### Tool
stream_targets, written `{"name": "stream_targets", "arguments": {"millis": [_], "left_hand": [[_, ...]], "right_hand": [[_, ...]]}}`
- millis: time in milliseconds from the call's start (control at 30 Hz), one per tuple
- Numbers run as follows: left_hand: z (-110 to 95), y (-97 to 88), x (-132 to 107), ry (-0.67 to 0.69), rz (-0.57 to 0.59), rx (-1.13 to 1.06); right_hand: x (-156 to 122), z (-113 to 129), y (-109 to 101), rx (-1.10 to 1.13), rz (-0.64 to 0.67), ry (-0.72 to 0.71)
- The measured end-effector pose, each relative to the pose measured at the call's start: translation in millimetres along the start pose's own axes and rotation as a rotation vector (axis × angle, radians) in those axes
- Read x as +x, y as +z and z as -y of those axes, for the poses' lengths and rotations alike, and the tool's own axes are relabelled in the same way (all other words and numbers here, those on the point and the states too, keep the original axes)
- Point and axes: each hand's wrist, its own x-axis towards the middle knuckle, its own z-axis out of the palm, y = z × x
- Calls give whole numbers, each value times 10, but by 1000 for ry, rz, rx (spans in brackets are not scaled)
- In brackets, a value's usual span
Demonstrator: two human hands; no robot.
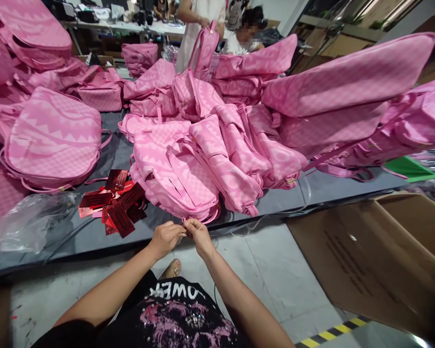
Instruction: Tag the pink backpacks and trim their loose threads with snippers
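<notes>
My left hand and my right hand meet at the near edge of the table, fingertips pinched together. What sits between them is too small and covered to make out. Just beyond my fingers lies a pink patterned backpack, its near end touching or almost touching them. To the left of my hands is a fanned pile of shiny red tags on the dark grey table cover.
More pink backpacks crowd the table. A clear plastic bag lies at left. An open cardboard box stands on the floor at right, near a green bin. Across the table, a person holds a bag; another person is beside them.
</notes>
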Motion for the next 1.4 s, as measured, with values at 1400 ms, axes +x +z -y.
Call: {"name": "stream_targets", "arguments": {"millis": [1400], "left_hand": [[-157,-22,213,-721,342,88]], "right_hand": [[128,-422,168,-219,-153,-270]]}}
